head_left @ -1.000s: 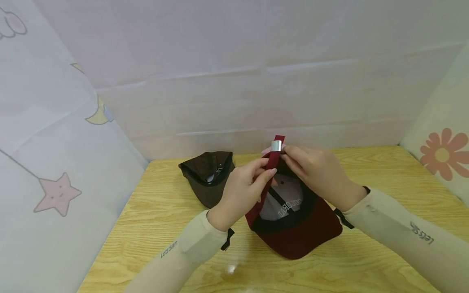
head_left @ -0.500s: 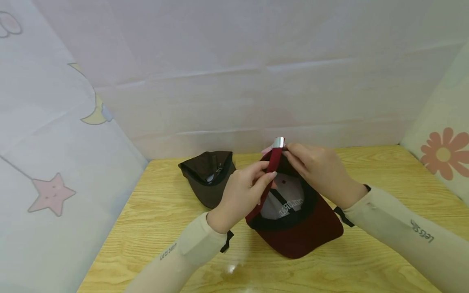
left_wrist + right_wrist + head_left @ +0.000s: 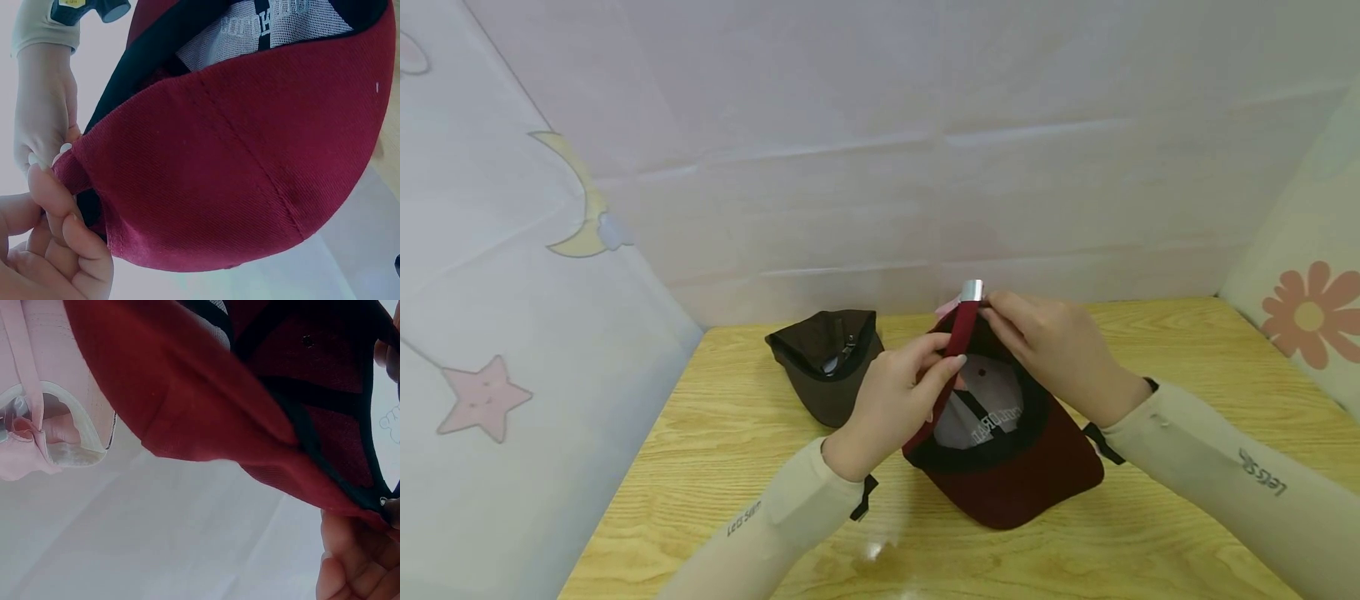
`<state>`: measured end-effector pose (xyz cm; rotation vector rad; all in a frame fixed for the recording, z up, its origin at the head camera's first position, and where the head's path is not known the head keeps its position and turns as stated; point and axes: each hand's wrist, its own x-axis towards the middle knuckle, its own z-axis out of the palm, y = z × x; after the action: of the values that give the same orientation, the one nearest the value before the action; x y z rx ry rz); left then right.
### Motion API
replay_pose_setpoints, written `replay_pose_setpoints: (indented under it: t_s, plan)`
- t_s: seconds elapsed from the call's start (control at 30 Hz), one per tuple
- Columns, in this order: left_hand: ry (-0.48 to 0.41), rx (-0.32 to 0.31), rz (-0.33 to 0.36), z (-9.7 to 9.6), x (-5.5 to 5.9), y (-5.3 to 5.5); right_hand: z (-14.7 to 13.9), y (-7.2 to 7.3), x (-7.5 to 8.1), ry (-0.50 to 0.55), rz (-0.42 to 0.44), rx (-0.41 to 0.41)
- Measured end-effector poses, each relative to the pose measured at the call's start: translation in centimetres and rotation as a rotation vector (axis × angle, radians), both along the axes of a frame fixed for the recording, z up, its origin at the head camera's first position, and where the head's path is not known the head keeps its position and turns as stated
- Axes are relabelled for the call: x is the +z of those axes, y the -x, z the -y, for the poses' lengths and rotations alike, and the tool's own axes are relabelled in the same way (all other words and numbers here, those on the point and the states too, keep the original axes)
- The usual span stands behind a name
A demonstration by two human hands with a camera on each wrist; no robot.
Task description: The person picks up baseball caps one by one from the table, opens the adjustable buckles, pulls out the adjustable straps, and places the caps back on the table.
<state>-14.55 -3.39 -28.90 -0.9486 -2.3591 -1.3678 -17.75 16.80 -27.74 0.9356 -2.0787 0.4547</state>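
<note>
A dark red cap (image 3: 1015,492) is held over the table with its inside facing me, showing a grey lining with lettering. My left hand (image 3: 895,392) pinches the red back strap (image 3: 964,329) between thumb and fingers. At the strap's upper end sits a silver metal buckle (image 3: 972,290). Close beside the buckle, my right hand (image 3: 1052,354) pinches the cap's back edge, its fingertips partly hidden. In the left wrist view, the cap's crown (image 3: 206,169) fills the middle, with the left fingers (image 3: 81,244) at the strap opening.
A dark brown cap (image 3: 827,392) lies left of the red one, its inside facing up. Behind the red cap, a pink cap (image 3: 53,350) shows in the right wrist view. The wooden table (image 3: 722,500) meets printed cloth walls (image 3: 820,208) at its back.
The strap's red end, which stuck out above the buckle, no longer shows there. The buckle has shifted slightly up and right. The left cloth wall's printed star has drifted left.
</note>
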Motion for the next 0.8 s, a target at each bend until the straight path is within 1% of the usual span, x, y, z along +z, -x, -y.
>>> replay_pose_setpoints:
  t_s: [0.2,0.43,0.53,0.7,0.8]
  plan:
    - [-0.001,-0.011,-0.006,0.1,-0.1,0.0,0.0,0.1,0.0,0.006,0.000,-0.001]
    - [-0.006,-0.013,0.046,0.4,-0.3,-0.2,0.0,0.2,-0.1,0.007,0.005,-0.002]
    - [-0.005,-0.013,0.051,0.6,-0.5,-0.3,0.0,0.3,0.0,0.013,0.011,-0.007]
    - [0.004,-0.006,0.027,1.2,-1.3,-0.4,-0.2,0.5,0.0,0.022,0.025,-0.010]
    - [0.048,0.029,-0.023,1.6,-1.9,-0.5,-0.3,0.7,0.0,0.023,0.034,-0.004]
